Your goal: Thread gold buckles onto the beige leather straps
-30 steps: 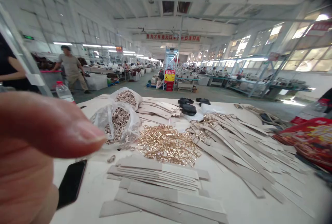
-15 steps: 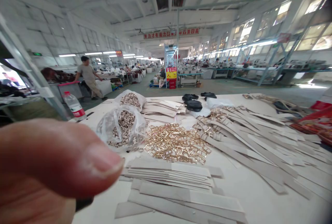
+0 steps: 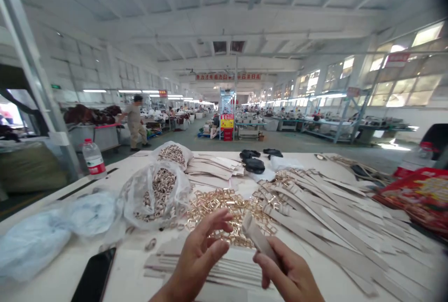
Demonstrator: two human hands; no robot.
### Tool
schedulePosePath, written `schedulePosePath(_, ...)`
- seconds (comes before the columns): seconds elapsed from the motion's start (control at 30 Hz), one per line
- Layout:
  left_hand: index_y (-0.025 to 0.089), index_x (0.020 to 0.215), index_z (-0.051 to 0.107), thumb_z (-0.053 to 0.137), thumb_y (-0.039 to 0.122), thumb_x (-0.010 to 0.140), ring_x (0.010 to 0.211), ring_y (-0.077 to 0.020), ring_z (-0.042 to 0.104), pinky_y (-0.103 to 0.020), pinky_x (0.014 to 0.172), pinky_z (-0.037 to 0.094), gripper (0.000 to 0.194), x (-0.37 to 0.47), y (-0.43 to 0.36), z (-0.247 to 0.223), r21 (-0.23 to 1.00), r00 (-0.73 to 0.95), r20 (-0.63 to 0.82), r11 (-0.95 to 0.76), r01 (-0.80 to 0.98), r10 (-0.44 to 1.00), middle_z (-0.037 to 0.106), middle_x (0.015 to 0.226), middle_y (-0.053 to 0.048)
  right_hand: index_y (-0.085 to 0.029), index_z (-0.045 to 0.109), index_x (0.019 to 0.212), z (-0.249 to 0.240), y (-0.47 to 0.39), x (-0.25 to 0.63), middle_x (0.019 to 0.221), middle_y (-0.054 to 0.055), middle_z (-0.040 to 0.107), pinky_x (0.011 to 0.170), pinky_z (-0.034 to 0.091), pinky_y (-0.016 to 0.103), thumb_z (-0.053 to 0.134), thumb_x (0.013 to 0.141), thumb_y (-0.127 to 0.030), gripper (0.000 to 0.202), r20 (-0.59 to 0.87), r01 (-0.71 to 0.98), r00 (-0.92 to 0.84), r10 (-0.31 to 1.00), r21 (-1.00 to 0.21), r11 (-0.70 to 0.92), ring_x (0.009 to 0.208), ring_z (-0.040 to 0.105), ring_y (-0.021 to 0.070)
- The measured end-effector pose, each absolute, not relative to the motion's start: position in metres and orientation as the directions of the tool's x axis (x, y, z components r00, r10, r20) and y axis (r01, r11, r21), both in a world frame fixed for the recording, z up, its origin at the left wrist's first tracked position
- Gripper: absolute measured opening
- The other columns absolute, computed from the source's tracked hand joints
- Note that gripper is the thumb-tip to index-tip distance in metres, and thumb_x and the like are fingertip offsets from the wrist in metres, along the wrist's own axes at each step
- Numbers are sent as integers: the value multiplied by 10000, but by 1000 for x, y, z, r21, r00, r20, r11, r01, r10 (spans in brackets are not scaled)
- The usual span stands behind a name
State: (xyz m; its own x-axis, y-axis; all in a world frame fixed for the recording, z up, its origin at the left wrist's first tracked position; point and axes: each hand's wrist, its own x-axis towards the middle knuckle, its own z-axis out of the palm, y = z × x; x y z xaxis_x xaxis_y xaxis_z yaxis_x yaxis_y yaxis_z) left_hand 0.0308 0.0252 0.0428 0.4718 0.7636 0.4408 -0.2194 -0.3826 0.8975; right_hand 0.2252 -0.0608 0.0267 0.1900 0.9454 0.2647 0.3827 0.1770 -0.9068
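My right hand (image 3: 290, 274) grips a grey strap (image 3: 257, 239) and holds it upright over the white table (image 3: 122, 255). My left hand (image 3: 201, 257) is just left of it, fingers spread toward the strap's tip, holding nothing that I can see. Right behind both hands lies a heap of gold buckles (image 3: 227, 206). A stack of flat grey straps (image 3: 217, 274) sits under my hands. To the right spreads a fan of straps with buckles fitted (image 3: 325, 213).
Two clear bags of metal rings (image 3: 159, 192) stand at the left, with crumpled bluish plastic (image 3: 56, 229) beyond them. A black phone (image 3: 94, 276) lies near the front edge. A water bottle (image 3: 94, 158), black parts (image 3: 255, 165) and a red package (image 3: 420, 194) are also on the table. A person (image 3: 135, 120) stands far left.
The large blurred hand close to the camera has dropped away. Both hands are now low over the table, the right one holding a strap. The view has tilted slightly upward.
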Motion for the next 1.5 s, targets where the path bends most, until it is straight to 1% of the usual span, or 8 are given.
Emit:
schedulePosePath(0.2, 176, 1149, 591, 603, 365, 803, 891, -186, 550, -225, 628, 490, 395, 64, 42, -11, 950, 559, 195, -14, -311, 806, 584, 1116, -107, -221, 589, 950, -10, -53, 218, 779, 27, 655, 609, 411, 261, 455, 864, -474, 300, 369, 801, 198, 908, -595, 67, 674, 596, 180)
schedulePosePath(0.43, 139, 945, 664, 700, 316, 724, 738, -121, 528, -194, 584, 449, 286, 67, 34, -36, 915, 615, -8, 254, -313, 788, 609, 859, -63, -206, 591, 898, -31, -44, 209, 772, 39, 661, 534, 369, 250, 392, 918, -373, 261, 506, 946, 54, 861, -303, 118, 638, 635, 185)
schedulePosePath(0.6, 118, 891, 675, 725, 326, 693, 696, -107, 507, -183, 549, 426, 292, 62, 30, -70, 862, 584, -149, 394, -318, 798, 604, 824, -70, -183, 558, 1056, -56, -45, 211, 732, 20, 647, 569, 398, 252, 565, 811, -365, 305, 265, 819, 133, 955, -573, 45, 638, 612, 180)
schedulePosePath(0.87, 118, 937, 676, 659, 365, 736, 762, -135, 522, -193, 577, 419, 319, 73, 12, -108, 849, 685, -248, 494, -186, 685, 620, 870, -91, -142, 432, 1301, -94, -46, 224, 620, -35, 557, 629, 419, 274, 560, 800, -396, 576, -67, 239, 132, 989, -966, -97, 643, 553, 166)
schedulePosePath(1.07, 128, 977, 669, 609, 325, 724, 701, -166, 547, -265, 625, 457, 326, 69, 106, -134, 957, 760, -252, 39, 286, 599, 638, 796, -56, -147, 626, 1074, -142, -39, 256, 816, 57, 692, 731, 468, 325, 671, 678, -480, 519, -213, -72, 30, 977, -975, -210, 799, 634, 241)
schedulePosePath(1.13, 158, 1043, 638, 460, 321, 829, 758, -165, 555, -282, 707, 461, 323, 69, 156, -141, 805, 584, -76, -296, 514, 808, 639, 910, -62, -144, 629, 1062, -156, -41, 266, 765, 50, 699, 699, 473, 325, 684, 649, -507, 552, -287, -106, 60, 956, -954, -280, 746, 645, 239)
schedulePosePath(1.27, 186, 979, 647, 477, 266, 829, 996, -209, 541, -313, 882, 414, 241, 88, 217, -152, 312, 620, 48, -602, 735, 783, 620, 1016, -82, -160, 642, 997, -160, -43, 265, 703, 29, 696, 682, 484, 323, 683, 642, -522, 509, -297, -224, 139, 945, -939, -262, 696, 658, 228)
schedulePosePath(1.5, 112, 876, 651, 486, 201, 809, 925, -296, 603, -412, 842, 439, 199, 121, 222, -170, 133, 686, -73, -674, 726, 724, 653, 909, -172, -148, 642, 957, -149, -44, 256, 700, 31, 698, 644, 466, 305, 704, 609, -532, 522, -273, -292, 137, 952, -930, -225, 647, 654, 211)
